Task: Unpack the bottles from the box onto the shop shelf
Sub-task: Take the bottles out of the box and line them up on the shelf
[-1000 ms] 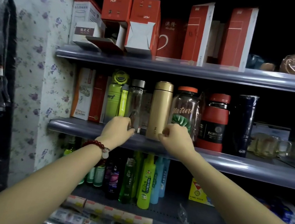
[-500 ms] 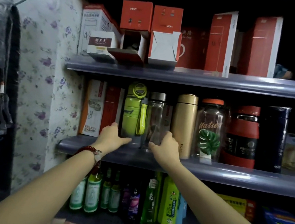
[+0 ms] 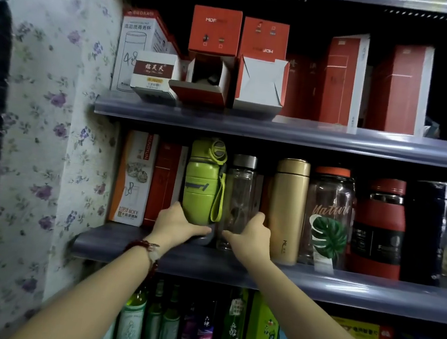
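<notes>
A green bottle (image 3: pixel 203 183) with a loop strap stands on the middle shelf (image 3: pixel 315 283). My left hand (image 3: pixel 176 222) cups its lower left side and base. Right beside it stands a clear glass bottle (image 3: pixel 238 196) with a grey cap, and my right hand (image 3: pixel 249 235) wraps its lower part from the right. Further right on the same shelf are a gold flask (image 3: pixel 287 207), a clear jar with a leaf print (image 3: pixel 328 217), a red bottle (image 3: pixel 380 229) and a dark bottle (image 3: pixel 427 231). No packing box for the bottles shows in this view.
Red and white cartons (image 3: pixel 261 67) fill the upper shelf (image 3: pixel 277 131). Two boxed cups (image 3: pixel 135 178) stand left of the green bottle. Below, several green and dark bottles (image 3: pixel 168 324) crowd the lower shelf. A floral wall (image 3: pixel 49 149) closes the left side.
Both hands have shifted left along the middle shelf, from the clear bottle and gold flask to the green bottle and clear bottle. The view has moved closer and slightly up.
</notes>
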